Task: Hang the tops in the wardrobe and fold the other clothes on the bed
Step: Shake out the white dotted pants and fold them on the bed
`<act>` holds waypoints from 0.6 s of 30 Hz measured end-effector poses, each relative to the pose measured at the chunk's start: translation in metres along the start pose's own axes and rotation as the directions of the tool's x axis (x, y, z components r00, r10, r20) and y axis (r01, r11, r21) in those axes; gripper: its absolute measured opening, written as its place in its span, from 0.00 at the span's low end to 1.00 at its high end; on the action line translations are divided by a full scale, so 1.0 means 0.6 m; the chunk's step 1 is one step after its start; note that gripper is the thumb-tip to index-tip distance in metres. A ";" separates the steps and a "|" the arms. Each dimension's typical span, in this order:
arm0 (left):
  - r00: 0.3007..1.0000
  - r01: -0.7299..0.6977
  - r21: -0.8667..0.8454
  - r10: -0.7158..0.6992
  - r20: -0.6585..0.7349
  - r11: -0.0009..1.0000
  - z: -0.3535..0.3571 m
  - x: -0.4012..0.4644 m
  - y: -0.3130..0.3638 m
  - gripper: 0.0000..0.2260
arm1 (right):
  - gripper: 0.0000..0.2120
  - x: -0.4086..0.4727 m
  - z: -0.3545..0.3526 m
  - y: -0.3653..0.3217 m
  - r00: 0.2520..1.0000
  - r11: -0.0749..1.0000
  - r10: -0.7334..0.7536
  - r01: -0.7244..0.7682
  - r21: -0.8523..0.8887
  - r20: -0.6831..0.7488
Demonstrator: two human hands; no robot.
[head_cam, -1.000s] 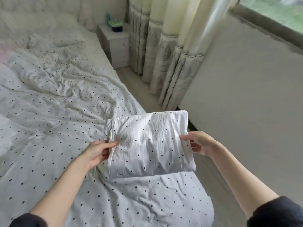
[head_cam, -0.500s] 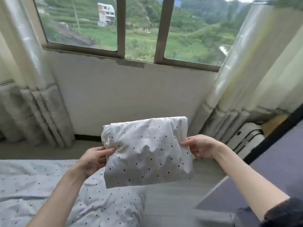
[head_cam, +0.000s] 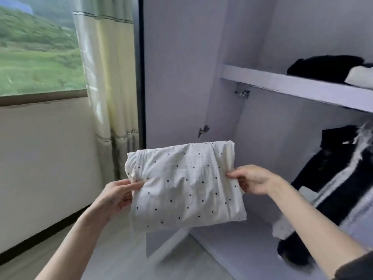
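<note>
A folded white garment with small black dots [head_cam: 185, 186] is held up in the air in front of the open wardrobe [head_cam: 252, 138]. My left hand [head_cam: 119, 196] pinches its left edge, thumb on top. My right hand [head_cam: 255, 178] pinches its right edge. Inside the wardrobe, black and white tops [head_cam: 335, 178] hang at the right. The bed is out of view.
A wardrobe shelf [head_cam: 286, 85] at upper right carries folded black and white clothes [head_cam: 331, 67]. The wardrobe door [head_cam: 181, 77] stands open behind the garment. A curtain [head_cam: 109, 87], a window and a wall lie to the left. Grey floor shows below.
The view has swung right from the bed, past the window, to the open wardrobe. Both hands have kept their hold on the folded dotted garment throughout.
</note>
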State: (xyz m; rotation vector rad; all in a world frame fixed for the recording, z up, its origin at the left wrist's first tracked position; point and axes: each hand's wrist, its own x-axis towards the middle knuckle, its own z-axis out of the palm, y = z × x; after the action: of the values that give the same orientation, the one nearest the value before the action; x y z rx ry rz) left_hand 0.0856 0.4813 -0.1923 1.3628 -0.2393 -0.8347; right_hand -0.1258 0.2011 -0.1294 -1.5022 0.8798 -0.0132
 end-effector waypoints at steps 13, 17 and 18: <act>0.896 -0.239 0.107 0.176 0.408 0.965 0.448 0.212 0.260 0.09 | 0.04 -0.107 -0.380 -0.155 0.874 0.950 -0.197 0.282 0.133 -0.444; 0.846 -0.331 0.080 0.258 0.467 0.940 0.529 0.293 0.364 0.08 | 0.08 -0.086 -0.450 -0.255 0.803 0.927 -0.255 0.361 0.099 -0.539; 0.837 -0.344 0.075 0.269 0.477 0.936 0.547 0.315 0.391 0.08 | 0.08 -0.074 -0.464 -0.280 0.791 0.921 -0.272 0.379 0.089 -0.548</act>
State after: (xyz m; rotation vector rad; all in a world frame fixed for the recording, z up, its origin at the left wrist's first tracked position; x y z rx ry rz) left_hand 0.1103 0.1033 0.0429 1.2086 -0.8935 -0.8680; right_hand -0.2135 -0.0333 0.0835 -1.4664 0.9997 -0.7878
